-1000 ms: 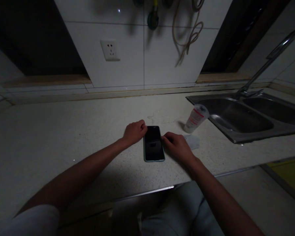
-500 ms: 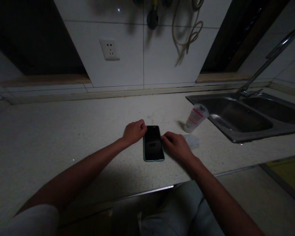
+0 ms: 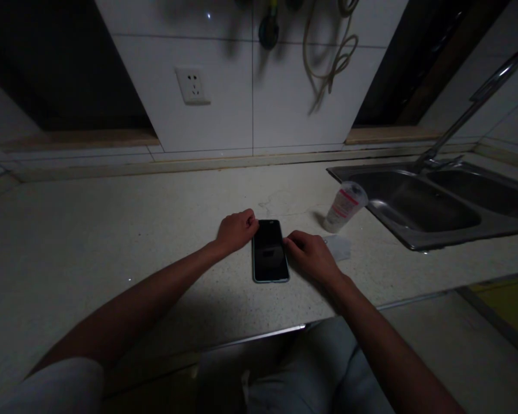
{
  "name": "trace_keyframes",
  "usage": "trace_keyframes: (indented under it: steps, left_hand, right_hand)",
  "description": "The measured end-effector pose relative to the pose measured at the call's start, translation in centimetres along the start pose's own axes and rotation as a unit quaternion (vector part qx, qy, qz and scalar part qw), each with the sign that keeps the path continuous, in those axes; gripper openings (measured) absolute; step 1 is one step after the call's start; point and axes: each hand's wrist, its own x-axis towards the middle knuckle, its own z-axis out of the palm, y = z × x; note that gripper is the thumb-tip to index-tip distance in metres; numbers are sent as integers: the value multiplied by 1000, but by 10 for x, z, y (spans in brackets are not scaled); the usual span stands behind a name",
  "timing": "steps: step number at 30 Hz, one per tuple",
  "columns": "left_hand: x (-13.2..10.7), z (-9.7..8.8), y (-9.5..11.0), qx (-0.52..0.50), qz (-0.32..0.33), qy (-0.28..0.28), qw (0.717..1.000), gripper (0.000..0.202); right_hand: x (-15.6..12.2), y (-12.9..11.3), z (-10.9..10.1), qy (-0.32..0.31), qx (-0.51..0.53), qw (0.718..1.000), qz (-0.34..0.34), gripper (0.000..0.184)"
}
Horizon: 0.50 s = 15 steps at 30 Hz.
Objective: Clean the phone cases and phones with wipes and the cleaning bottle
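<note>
A black phone (image 3: 269,251) lies flat, screen up, on the pale speckled counter (image 3: 112,230). My left hand (image 3: 236,230) rests on the counter at the phone's upper left corner, fingers curled and touching its edge. On the phone's right edge sits my right hand (image 3: 311,255), its fingers curled and its fingertips pressed against the side. Neither hand lifts the phone. A small pale flat packet (image 3: 337,247) lies just right of my right hand.
A white tube with a red label (image 3: 343,207) lies tilted near the steel double sink (image 3: 414,241) and its tap (image 3: 470,109) at the right. A wall socket (image 3: 193,87) and hanging cord (image 3: 330,54) are on the tiled wall. The counter's front edge runs below my arms.
</note>
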Motion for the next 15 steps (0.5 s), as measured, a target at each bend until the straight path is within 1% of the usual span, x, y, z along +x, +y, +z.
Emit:
trace_keyframes:
  steps: [5,15]
  left_hand:
    - [0,0,0,-7,6,0,1000,23]
    - [0,-2,1,-2,4,-5,1000,22]
  right_hand:
    - [0,1,1,-6,13,1000,0,30]
    - [0,1,0,-1,5,1000,-3,30]
